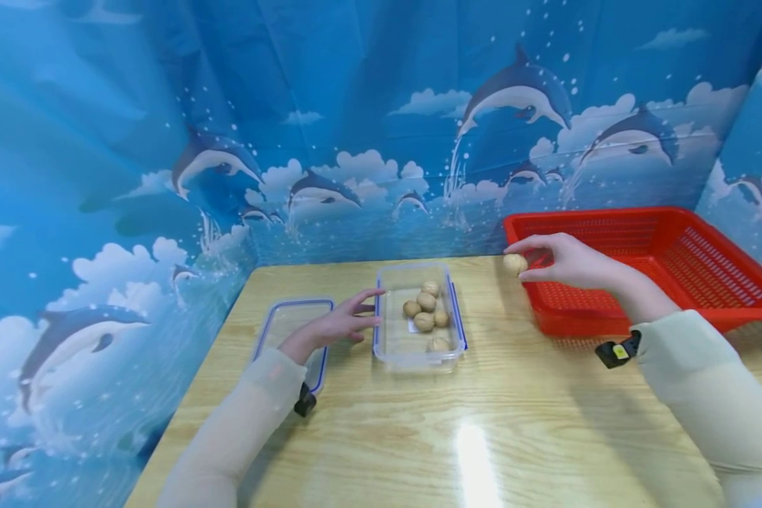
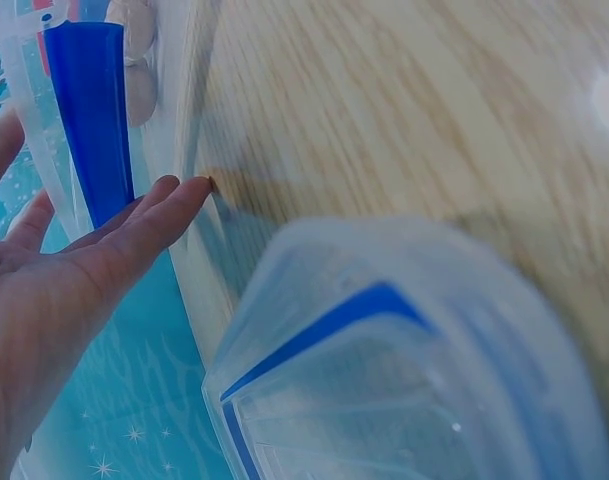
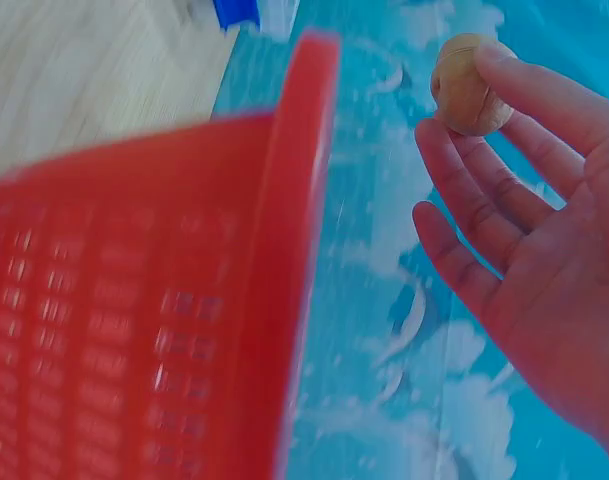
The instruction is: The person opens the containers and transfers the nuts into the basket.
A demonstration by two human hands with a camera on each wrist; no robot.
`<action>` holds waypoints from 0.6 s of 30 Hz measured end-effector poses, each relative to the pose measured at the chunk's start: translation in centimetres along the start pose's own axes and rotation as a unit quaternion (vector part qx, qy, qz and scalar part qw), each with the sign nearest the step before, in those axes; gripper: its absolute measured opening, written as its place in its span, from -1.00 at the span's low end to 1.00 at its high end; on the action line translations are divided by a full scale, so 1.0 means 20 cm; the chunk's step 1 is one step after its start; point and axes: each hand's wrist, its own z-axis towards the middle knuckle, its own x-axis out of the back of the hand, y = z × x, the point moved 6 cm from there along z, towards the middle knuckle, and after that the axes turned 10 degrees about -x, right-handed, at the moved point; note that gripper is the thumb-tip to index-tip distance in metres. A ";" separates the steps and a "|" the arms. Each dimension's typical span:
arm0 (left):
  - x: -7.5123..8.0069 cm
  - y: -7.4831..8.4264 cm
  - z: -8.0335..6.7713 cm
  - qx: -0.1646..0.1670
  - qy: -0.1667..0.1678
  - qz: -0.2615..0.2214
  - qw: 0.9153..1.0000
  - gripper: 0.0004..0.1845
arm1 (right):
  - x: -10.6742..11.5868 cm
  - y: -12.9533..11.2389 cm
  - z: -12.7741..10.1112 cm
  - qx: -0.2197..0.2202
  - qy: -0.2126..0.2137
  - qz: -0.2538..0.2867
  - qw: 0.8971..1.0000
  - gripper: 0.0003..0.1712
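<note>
My right hand [image 1: 555,259] pinches a tan walnut [image 1: 515,264] at its fingertips, above the left rim of the red basket [image 1: 705,282]. In the right wrist view the walnut [image 3: 466,98] sits between thumb and fingers [image 3: 474,200], beside the basket's red wall [image 3: 134,320]. A clear plastic container [image 1: 394,353] with blue clips holds several walnuts [image 1: 426,302] at the table's middle. My left hand [image 1: 346,323] rests open, fingers straight, against the container's left side. In the left wrist view its fingertips [image 2: 184,195] touch the container wall [image 2: 174,90] by a blue clip [image 2: 94,110].
The clear lid [image 1: 286,321] with a blue rim lies flat left of the container, partly under my left wrist; it shows close up in the left wrist view [image 2: 384,370]. The wooden table [image 1: 482,437] is walled by a blue dolphin backdrop [image 1: 355,106].
</note>
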 end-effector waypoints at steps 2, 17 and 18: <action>0.00 0.00 0.00 0.000 0.000 0.000 1.000 -0.31 | 0.03 0.06 -0.01 -0.015 0.006 0.005 1.000 -0.39; 0.00 -0.01 0.00 0.009 0.007 0.001 1.000 -0.33 | 0.09 0.43 -0.01 -0.081 0.032 -0.029 0.996 -0.41; 0.00 -0.01 0.00 0.010 0.007 0.002 1.000 -0.33 | 0.08 0.45 0.00 -0.082 0.030 -0.028 0.996 -0.41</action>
